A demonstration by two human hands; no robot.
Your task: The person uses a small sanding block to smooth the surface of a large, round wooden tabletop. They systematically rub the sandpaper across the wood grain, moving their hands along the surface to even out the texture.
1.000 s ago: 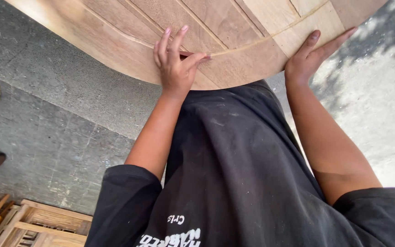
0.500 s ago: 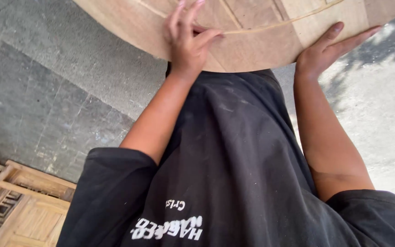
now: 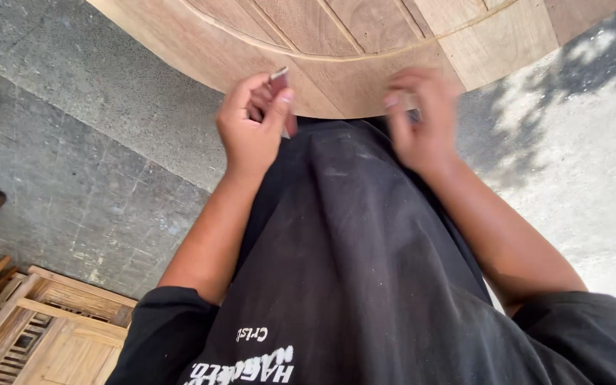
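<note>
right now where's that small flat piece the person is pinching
In the head view the small flat piece sits upper centre, pinched in the left hand at the near edge of the round wooden tabletop.

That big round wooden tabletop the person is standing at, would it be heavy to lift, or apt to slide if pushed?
The round wooden tabletop is probably heavy for one person: it looks like thick solid boards and runs well past the frame. It should be stiff, not floppy, being joined planks. Its bare, matte surface likely gives fair grip rather than slipping. The left hand pinches a small flat piece at its edge.
</note>
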